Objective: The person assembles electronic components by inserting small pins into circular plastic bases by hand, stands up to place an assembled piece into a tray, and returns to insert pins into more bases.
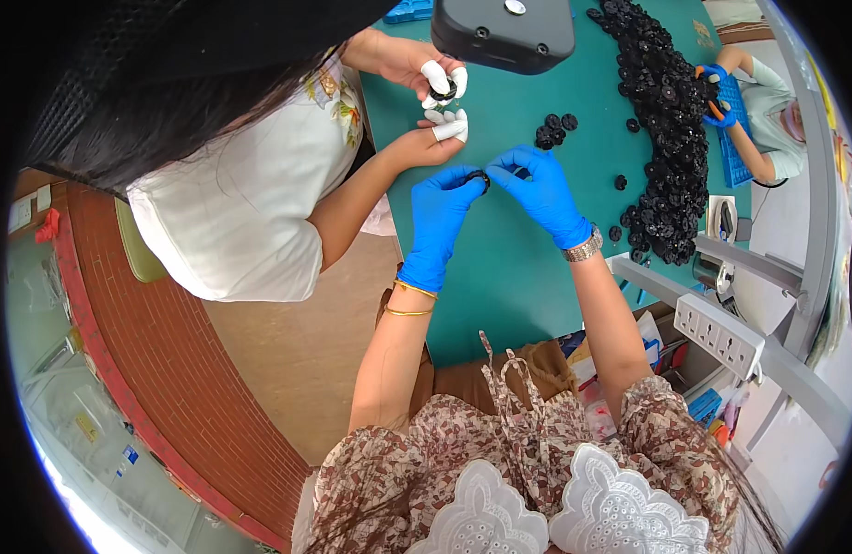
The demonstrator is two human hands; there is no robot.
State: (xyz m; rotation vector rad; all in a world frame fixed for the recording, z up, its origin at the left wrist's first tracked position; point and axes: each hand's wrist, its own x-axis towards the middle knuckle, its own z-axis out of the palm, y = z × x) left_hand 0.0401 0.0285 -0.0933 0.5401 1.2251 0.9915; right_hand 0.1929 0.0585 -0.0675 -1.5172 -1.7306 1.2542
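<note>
Both my hands wear blue gloves and meet above the green table. My left hand [442, 208] pinches a small black round part [481, 179] between thumb and fingers, with its ring-like edge showing. Close beside it on the right, my right hand [543, 191] has its thumb and fingers drawn together at the part's side. Something dark shows between those fingers, too small to make out. Just beyond my hands lies a little cluster of black disc-shaped parts [553, 131].
A long heap of black round parts [664, 138] runs down the right of the green table [509, 286]. At left, a person in white [241, 212] holds a similar part with covered fingertips. Another gloved person works across, by a blue tray [735, 134]. A power strip [719, 335] sits right.
</note>
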